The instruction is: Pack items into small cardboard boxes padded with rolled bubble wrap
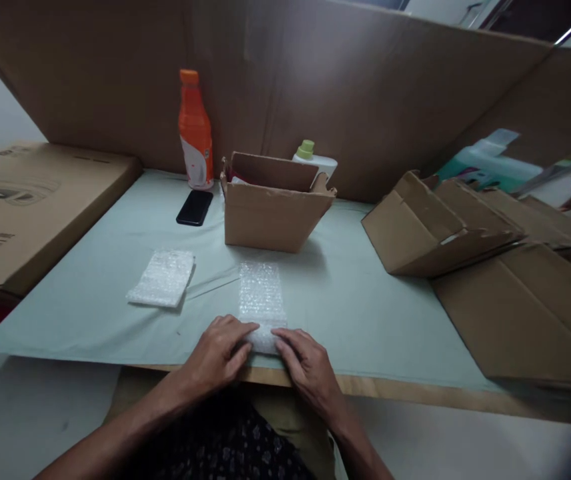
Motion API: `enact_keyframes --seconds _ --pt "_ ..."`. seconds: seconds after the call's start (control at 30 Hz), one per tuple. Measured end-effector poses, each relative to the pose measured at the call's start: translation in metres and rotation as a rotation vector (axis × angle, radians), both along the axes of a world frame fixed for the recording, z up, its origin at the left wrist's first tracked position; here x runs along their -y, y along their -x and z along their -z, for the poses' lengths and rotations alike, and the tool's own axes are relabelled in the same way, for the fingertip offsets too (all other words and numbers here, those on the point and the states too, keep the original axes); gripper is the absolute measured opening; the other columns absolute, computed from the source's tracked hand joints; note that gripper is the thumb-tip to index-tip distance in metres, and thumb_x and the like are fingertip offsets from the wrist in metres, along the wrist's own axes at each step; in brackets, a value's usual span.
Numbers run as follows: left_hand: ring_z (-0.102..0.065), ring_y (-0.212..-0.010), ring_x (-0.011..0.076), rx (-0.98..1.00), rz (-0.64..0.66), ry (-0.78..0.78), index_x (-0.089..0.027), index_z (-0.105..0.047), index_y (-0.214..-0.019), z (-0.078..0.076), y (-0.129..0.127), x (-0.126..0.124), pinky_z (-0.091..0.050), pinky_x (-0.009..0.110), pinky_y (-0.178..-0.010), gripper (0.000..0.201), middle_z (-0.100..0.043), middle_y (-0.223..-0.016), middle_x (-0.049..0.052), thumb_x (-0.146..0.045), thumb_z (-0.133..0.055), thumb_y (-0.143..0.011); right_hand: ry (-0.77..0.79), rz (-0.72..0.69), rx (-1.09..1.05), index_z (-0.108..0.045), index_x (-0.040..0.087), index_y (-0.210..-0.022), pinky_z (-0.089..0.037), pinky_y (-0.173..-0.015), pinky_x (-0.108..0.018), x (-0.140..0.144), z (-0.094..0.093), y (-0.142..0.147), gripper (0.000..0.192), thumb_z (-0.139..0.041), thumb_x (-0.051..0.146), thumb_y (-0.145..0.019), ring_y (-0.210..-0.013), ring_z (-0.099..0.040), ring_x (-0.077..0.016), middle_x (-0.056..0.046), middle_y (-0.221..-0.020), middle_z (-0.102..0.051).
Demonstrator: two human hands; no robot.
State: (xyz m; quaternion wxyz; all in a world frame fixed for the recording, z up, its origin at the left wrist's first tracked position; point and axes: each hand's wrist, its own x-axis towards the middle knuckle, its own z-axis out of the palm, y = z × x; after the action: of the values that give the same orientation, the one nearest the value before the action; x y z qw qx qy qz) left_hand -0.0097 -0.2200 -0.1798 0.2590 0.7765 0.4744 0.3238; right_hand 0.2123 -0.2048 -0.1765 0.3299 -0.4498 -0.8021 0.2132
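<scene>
1. Head view: a bubble wrap strip (261,301) is laid on the table (365,313), long axis running away from the person;
2. its near end is pinched by left hand (220,353) and right hand (305,363), equally near.

Dim indoor light, soft shadows, edges bowed, slight blur

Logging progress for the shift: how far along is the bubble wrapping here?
Done: one wrapped bundle lies finished on the mat. In hand: left hand and right hand press the near end of a bubble wrap strip. Left: the open box behind appears unpacked.
</scene>
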Motion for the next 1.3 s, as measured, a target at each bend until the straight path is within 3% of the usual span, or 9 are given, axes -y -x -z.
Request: enact_keyframes --seconds 0.13,0.23,0.37,0.53,0.73,0.9,1.03,1.13,1.3 --pt "-0.064 -0.078 0.0207 -0.001 -0.132 0.09 -0.015 -0.066 -0.123 0.006 -0.006 -0.013 -0.053 0.036 -0.076 0.034 -0.072 -0.089 0.007 -0.023 -0.052 -0.093 -0.229 0.167 0.02 -0.066 0.023 -0.118 -0.056 -0.087 -0.04 0.0 -0.003 -0.002 0.022 -0.059 0.023 -0.097 -0.104 -0.069 -0.0243 -0.01 -0.113 -0.073" --pt "-0.064 -0.076 0.0207 -0.067 -0.178 0.032 -0.015 -0.064 -0.125 0.011 -0.01 -0.02 -0.053 0.036 -0.074 0.037 -0.072 -0.087 0.007 -0.022 -0.052 -0.09 -0.342 0.089 0.127 -0.065 0.022 -0.116 -0.052 -0.088 -0.042 0.005 0.0 -0.005 0.022 -0.061 0.019 -0.094 -0.105 -0.066 -0.0256 -0.011 -0.114 -0.071" --pt "-0.064 -0.077 0.0214 -0.14 -0.223 -0.072 -0.015 -0.062 -0.125 0.013 -0.01 -0.02 -0.055 0.037 -0.073 0.036 -0.07 -0.086 0.007 -0.022 -0.051 -0.092 -0.274 -0.063 0.265 -0.065 0.02 -0.116 -0.049 -0.093 -0.046 0.002 0.0 -0.005 0.023 -0.059 0.016 -0.094 -0.116 -0.062 -0.0286 -0.011 -0.122 -0.071" --pt "-0.057 -0.119 0.0295 -0.098 -0.155 -0.208 -0.018 -0.059 -0.129 0.001 -0.003 -0.002 -0.051 0.046 -0.097 0.04 -0.06 -0.131 0.016 -0.029 -0.061 -0.091 -0.158 -0.131 0.18 -0.066 0.02 -0.114 -0.05 -0.086 -0.042 -0.013 -0.012 -0.003 0.022 -0.052 0.014 -0.099 -0.097 -0.068 -0.0231 -0.007 -0.105 -0.077" --pt "-0.064 -0.09 0.0226 -0.038 -0.149 -0.132 -0.018 -0.064 -0.119 0.004 0.0 -0.004 -0.052 0.038 -0.081 0.026 -0.072 -0.096 0.008 -0.019 -0.052 -0.096 0.13 -0.082 0.115 -0.067 0.023 -0.119 -0.054 -0.089 -0.039 -0.032 -0.017 0.001 0.024 -0.053 0.024 -0.099 -0.101 -0.071 -0.022 -0.006 -0.113 -0.076" --pt "-0.066 -0.09 0.0252 -0.164 -0.268 -0.12 -0.017 -0.066 -0.118 0.012 -0.003 -0.039 -0.053 0.041 -0.081 0.026 -0.073 -0.099 0.01 -0.021 -0.055 -0.094 -0.243 0.043 0.181 -0.067 0.019 -0.119 -0.049 -0.094 -0.045 -0.032 -0.01 0.002 0.026 -0.058 0.028 -0.097 -0.113 -0.063 -0.0282 -0.014 -0.123 -0.069" --pt "-0.065 -0.095 0.0288 -0.203 -0.309 -0.043 -0.015 -0.065 -0.122 0.006 -0.007 -0.054 -0.053 0.046 -0.086 0.032 -0.069 -0.103 0.013 -0.025 -0.056 -0.092 -0.258 -0.056 0.363 -0.067 0.018 -0.121 -0.046 -0.097 -0.048 -0.03 -0.007 0.007 0.032 -0.067 0.021 -0.09 -0.118 -0.059 -0.0321 -0.015 -0.128 -0.067" --pt "-0.065 -0.095 0.0285 -0.002 -0.382 0.064 -0.013 -0.061 -0.129 0.001 -0.007 -0.047 -0.053 0.047 -0.086 0.044 -0.066 -0.11 0.015 -0.035 -0.058 -0.091 -0.178 -0.075 0.372 -0.068 0.018 -0.12 -0.046 -0.095 -0.047 -0.038 -0.005 0.01 0.029 -0.065 0.018 -0.091 -0.112 -0.062 -0.0309 -0.013 -0.121 -0.072" --pt "-0.064 -0.115 0.0281 0.757 -0.507 0.519 -0.014 -0.042 -0.144 -0.006 -0.008 -0.011 -0.053 0.044 -0.097 0.075 -0.061 -0.132 0.018 -0.047 -0.068 -0.082 0.105 0.021 0.106 -0.069 0.02 -0.119 -0.049 -0.091 -0.04 -0.041 -0.011 0.01 0.025 -0.057 0.024 -0.097 -0.099 -0.068 -0.0243 -0.008 -0.113 -0.077"
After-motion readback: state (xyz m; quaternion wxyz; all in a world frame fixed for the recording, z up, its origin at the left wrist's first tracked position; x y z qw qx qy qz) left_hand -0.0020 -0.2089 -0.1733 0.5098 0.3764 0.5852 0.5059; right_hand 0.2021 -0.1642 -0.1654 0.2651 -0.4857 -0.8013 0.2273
